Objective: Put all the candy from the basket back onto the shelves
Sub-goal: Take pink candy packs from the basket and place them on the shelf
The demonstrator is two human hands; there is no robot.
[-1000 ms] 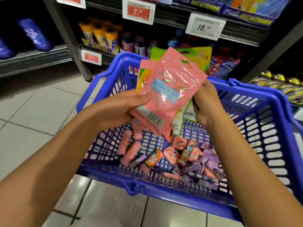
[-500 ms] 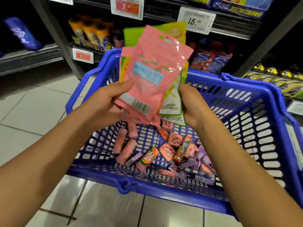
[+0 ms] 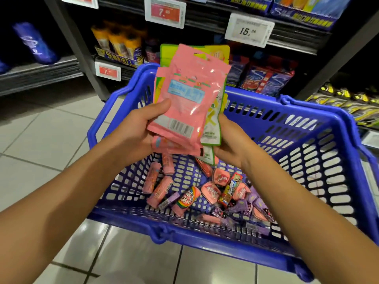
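A stack of candy pouches (image 3: 189, 99), pink ones in front and green-yellow ones behind, is held upright above the blue plastic basket (image 3: 307, 128). My left hand (image 3: 139, 128) grips the stack's lower left with the thumb across the front pink pouch. My right hand (image 3: 229, 144) holds its lower right edge from behind. On the basket floor lie several small candies: pink rolls (image 3: 158, 187), a Skittles pack (image 3: 187, 199), pink tins (image 3: 210, 191) and purple packs (image 3: 246, 203).
The basket stands on a tiled floor (image 3: 41, 140). Dark store shelves (image 3: 205, 25) rise right behind it, with price tags (image 3: 249, 30), yellow bottles (image 3: 121, 44) and red-blue candy bags (image 3: 266, 78). Yellow-black packs (image 3: 348, 103) lie on a low shelf at right.
Both hands have lifted the pouch stack higher and turned it more upright, gathering the pouches closer together. The view shifted slightly towards the shelves.
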